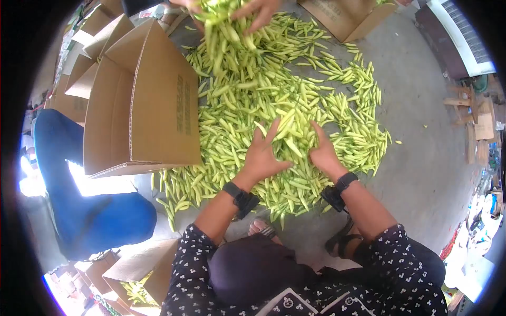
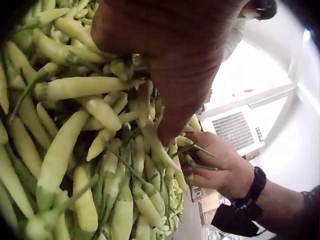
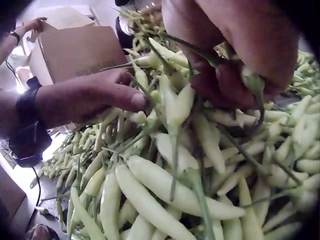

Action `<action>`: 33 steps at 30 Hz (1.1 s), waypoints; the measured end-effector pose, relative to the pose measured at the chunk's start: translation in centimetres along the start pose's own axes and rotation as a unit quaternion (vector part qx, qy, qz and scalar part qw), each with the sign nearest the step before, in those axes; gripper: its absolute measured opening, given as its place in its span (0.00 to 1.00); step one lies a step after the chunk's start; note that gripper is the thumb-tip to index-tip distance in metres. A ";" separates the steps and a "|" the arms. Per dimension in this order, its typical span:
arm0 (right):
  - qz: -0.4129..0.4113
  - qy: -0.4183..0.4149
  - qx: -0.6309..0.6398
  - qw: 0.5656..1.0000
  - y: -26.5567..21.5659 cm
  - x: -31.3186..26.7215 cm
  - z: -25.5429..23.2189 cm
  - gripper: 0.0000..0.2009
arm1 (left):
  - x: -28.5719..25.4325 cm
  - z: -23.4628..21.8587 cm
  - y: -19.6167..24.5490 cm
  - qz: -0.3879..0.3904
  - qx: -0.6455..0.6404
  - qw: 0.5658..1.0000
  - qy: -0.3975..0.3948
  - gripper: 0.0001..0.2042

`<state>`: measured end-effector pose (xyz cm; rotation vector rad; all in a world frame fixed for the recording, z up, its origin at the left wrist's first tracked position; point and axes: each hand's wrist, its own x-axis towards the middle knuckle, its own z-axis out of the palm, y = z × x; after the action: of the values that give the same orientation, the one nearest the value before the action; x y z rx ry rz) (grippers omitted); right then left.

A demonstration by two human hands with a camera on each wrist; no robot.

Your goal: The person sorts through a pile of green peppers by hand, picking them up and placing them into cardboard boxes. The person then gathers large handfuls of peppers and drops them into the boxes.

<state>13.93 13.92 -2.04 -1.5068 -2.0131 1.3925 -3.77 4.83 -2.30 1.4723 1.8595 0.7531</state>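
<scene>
A bare concrete floor filled the frame, spread across its middle with a wide heap of pale yellow-green chili peppers and edged at upper left by an open cardboard box. At centre, the person's left hand and right hand pressed in from either side of a mound of the peppers, fingers loosely curled around a bunch between them. At the top edge, another person's hands lifted a clump of peppers.
</scene>
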 end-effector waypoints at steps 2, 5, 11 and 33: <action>0.022 -0.002 -0.012 1.000 0.3 1.0 0.1 0.36 | 0.5 -0.5 0.5 -0.005 0.004 1.000 0.001 0.57; 0.040 -0.001 0.066 0.997 0.1 1.5 0.6 0.36 | 1.1 -0.3 0.0 -0.009 -0.013 1.000 -0.019 0.56; 0.055 0.001 0.185 0.981 -1.8 -1.3 0.9 0.38 | -1.0 -0.5 -0.1 0.022 -0.082 0.996 0.003 0.51; -0.362 -0.326 0.328 0.809 -36.4 -1.1 3.4 0.33 | -6.8 -31.7 6.9 0.124 0.073 0.891 0.430 0.29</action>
<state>-9.49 11.21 25.94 0.0850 -1.7528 2.0338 -22.97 -1.84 23.86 1.6323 2.4098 1.6206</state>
